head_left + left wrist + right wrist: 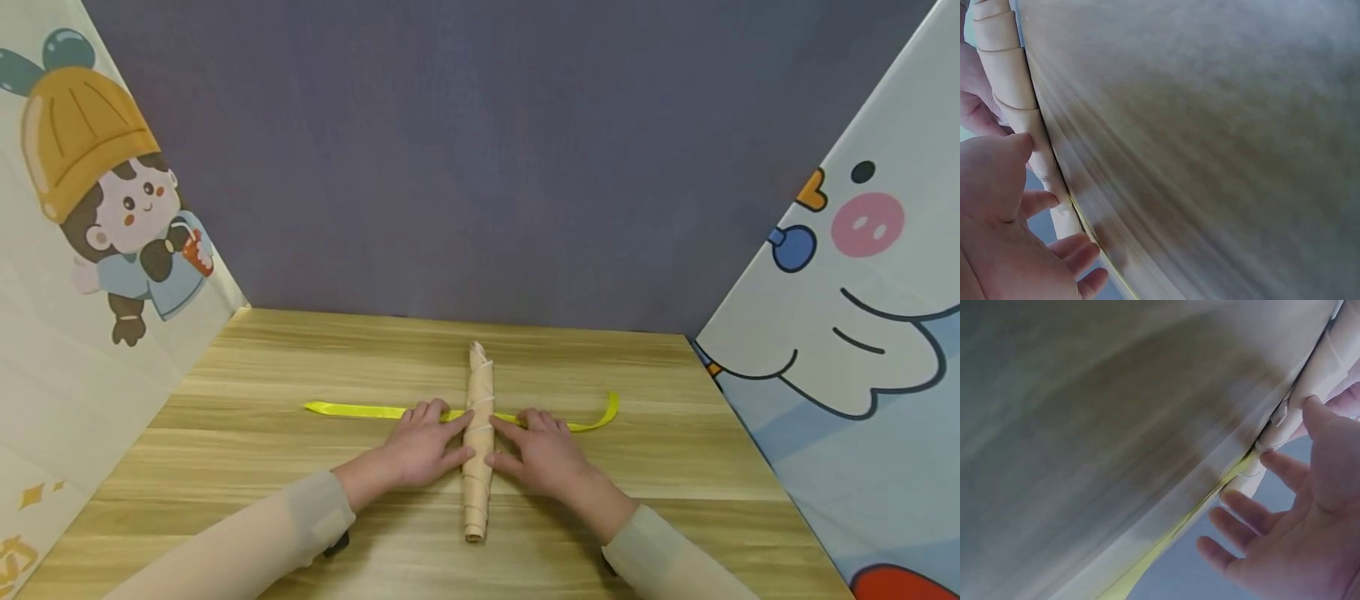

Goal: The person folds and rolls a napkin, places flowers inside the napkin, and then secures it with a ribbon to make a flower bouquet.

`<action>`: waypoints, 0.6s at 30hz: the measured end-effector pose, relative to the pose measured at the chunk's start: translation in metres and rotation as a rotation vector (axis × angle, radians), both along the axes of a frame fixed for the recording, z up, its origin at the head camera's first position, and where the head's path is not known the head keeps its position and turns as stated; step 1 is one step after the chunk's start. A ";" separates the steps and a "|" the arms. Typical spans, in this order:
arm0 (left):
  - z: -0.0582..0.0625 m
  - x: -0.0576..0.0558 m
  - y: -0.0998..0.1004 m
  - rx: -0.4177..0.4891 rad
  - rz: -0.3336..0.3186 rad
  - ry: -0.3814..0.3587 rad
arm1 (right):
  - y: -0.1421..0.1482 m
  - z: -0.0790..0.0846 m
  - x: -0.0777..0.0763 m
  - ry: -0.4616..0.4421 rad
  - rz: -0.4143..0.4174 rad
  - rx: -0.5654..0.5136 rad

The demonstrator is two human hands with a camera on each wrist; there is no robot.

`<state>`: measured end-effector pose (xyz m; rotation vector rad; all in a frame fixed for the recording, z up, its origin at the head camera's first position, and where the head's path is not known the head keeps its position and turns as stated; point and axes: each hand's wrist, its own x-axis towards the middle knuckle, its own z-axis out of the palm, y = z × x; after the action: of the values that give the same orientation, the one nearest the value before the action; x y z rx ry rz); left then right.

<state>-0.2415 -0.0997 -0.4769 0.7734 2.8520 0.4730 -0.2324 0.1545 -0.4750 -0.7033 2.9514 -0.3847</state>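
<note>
A tan sheet rolled into a narrow tube (477,492) lies lengthwise on the table, pointing away from me. Spiral edges show along it. Crosswise beneath it runs a yellow ribbon (352,410), its right end curling away from me. My left hand (420,450) touches the tube's left side with thumb and index fingertips. From the opposite side, my right hand (551,454) does the same. In the left wrist view the other fingers of the left hand (997,219) are spread near the ribbon. The right wrist view shows loosely extended fingers on the right hand (1310,506) beside the tube (1325,369).
The wood-grain table (637,517) extends around both forearms. A dark grey panel (465,167) rises at its back edge. Cartoon-printed panels stand at the left (45,350) and right (810,333) sides.
</note>
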 end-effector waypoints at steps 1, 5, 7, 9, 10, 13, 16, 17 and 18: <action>0.000 0.000 0.000 -0.001 -0.003 0.001 | 0.000 0.000 0.000 0.002 0.002 0.005; 0.000 0.000 0.001 -0.004 -0.023 0.002 | -0.001 0.001 0.001 0.009 0.009 0.017; -0.001 0.000 0.002 -0.014 -0.030 0.010 | -0.001 0.001 0.001 0.013 0.011 0.031; -0.001 0.000 0.002 -0.029 -0.035 0.029 | -0.001 0.002 0.001 0.026 0.015 0.050; -0.001 0.000 0.002 -0.037 -0.040 0.042 | -0.002 0.003 0.001 0.038 0.021 0.059; 0.000 0.000 0.003 -0.048 -0.052 0.077 | -0.002 0.004 0.002 0.079 0.036 0.089; 0.002 0.000 0.003 -0.048 -0.063 0.100 | -0.003 0.004 0.004 0.114 0.047 0.120; 0.003 0.000 0.003 -0.044 -0.065 0.102 | -0.003 0.004 0.004 0.125 0.050 0.125; 0.003 0.000 0.004 -0.041 -0.065 0.102 | -0.003 0.003 0.004 0.133 0.050 0.133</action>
<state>-0.2420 -0.0961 -0.4738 0.9039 2.9087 0.3764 -0.2284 0.1515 -0.4717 -0.8142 3.0397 -0.1413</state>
